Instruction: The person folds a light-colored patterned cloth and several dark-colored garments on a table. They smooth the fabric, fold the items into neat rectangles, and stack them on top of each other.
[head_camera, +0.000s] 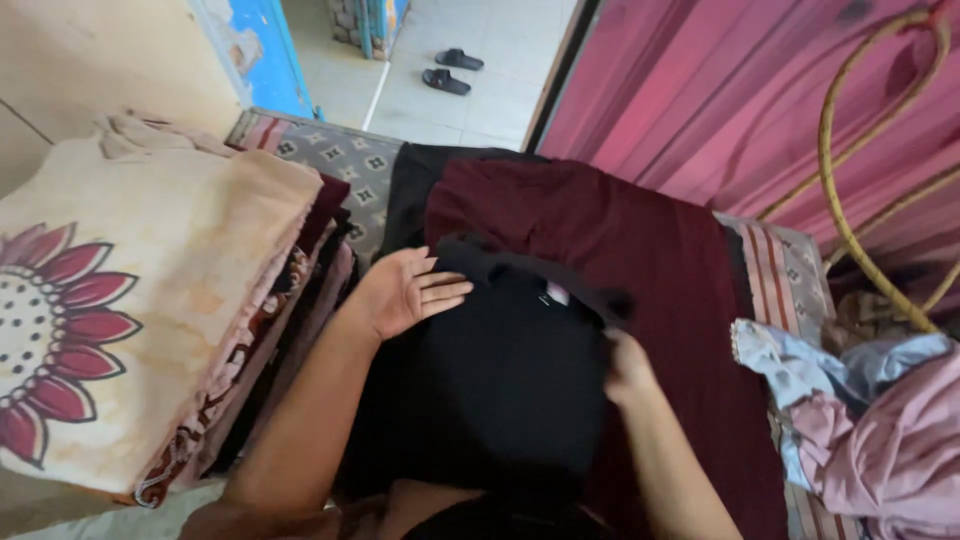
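Observation:
A black garment lies in front of me on top of a dark maroon cloth. My left hand rests flat and open on the garment's upper left edge, fingers spread and pointing right. My right hand is closed on the garment's right edge, pinching a fold of the black fabric near its collar. A small pale label shows at the neckline.
A tall stack of folded clothes, topped by a cream cloth with a red flower print, stands at the left. A heap of pink and light blue clothes lies at the right. Pink curtain and cane frame behind; sandals on the floor.

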